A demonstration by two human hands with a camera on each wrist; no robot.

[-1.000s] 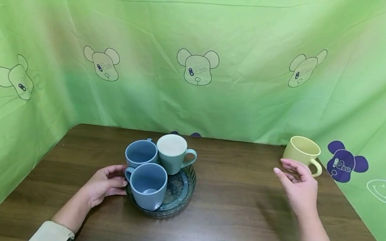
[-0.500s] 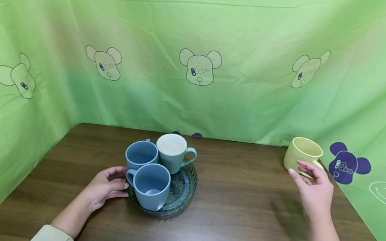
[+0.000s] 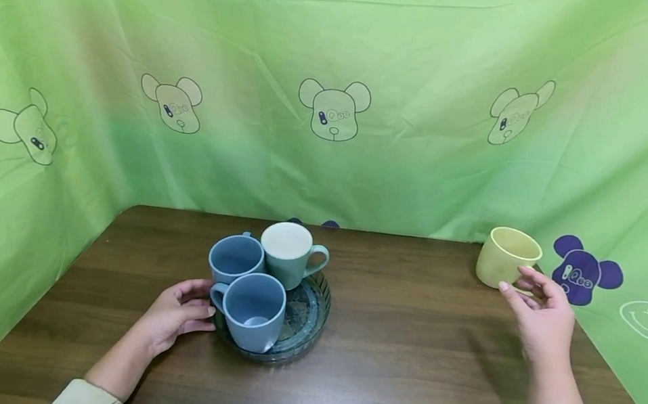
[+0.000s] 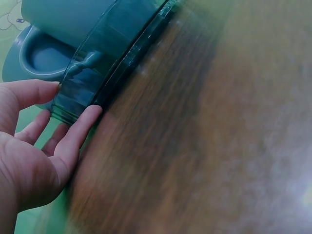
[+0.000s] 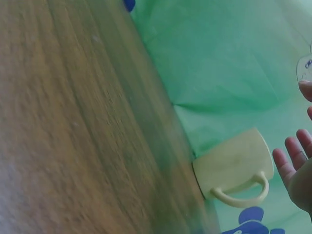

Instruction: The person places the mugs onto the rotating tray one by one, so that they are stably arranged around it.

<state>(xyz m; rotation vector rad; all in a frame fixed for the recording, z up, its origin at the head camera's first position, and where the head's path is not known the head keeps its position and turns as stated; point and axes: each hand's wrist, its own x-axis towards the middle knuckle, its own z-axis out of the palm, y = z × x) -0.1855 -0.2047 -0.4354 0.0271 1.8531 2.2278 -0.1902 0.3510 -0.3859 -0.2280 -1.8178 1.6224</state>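
In the head view, my left hand (image 3: 178,319) holds the left edge of a dark green glass dish (image 3: 315,317). The left wrist view shows its thumb near the rim and a finger low at the base. Three mugs stand upright in the dish: a blue mug (image 3: 252,329) in front, a second blue mug (image 3: 233,262) behind it, and a blue-green mug (image 3: 285,266) with a pale inside. At the far right, my right hand (image 3: 551,320) reaches beside a pale yellow mug (image 3: 494,265). Its fingers hide the handle here; the right wrist view shows them apart from the mug (image 5: 234,158).
A brown wooden table (image 3: 387,374) lies under everything. Green cloth (image 3: 402,171) with printed bear heads hangs along its back and sides. The yellow mug stands close to the back right corner, near the cloth.
My right hand has moved right, from in front of the yellow mug to beside its handle. My left hand, the dish and its mugs have hardly shifted.
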